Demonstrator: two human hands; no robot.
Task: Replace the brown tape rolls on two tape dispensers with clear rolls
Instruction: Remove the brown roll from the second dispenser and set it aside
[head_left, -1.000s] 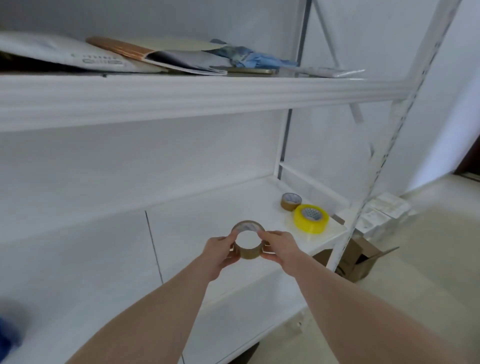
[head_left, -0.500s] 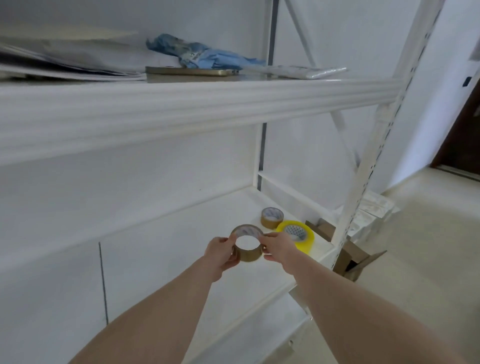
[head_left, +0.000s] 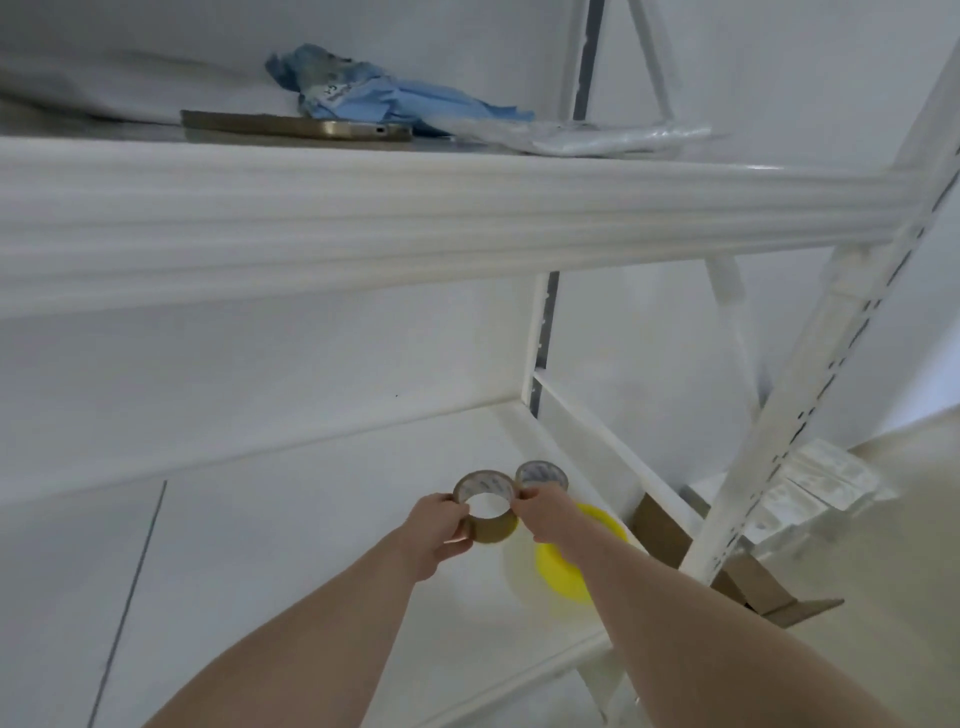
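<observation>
A brown tape roll (head_left: 491, 531) is held upright between both hands above the lower white shelf (head_left: 311, 545). My left hand (head_left: 439, 530) grips its left side. My right hand (head_left: 543, 512) pinches its right rim. A second brown roll (head_left: 540, 474) lies flat on the shelf just behind my right hand. A yellow-cored roll (head_left: 563, 571) lies on the shelf under my right forearm, partly hidden. No tape dispenser is in view.
The upper shelf (head_left: 467, 208) carries a blue cloth (head_left: 384, 98), a flat gold-edged device (head_left: 296, 127) and a clear plastic bag (head_left: 597, 137). A perforated white upright (head_left: 810, 415) stands at the right. An open cardboard box (head_left: 748, 582) and white packages (head_left: 810, 483) sit on the floor.
The camera has come closer to the shelf and tilted up. My hands carried the brown roll forward, next to the roll lying at the shelf's right end.
</observation>
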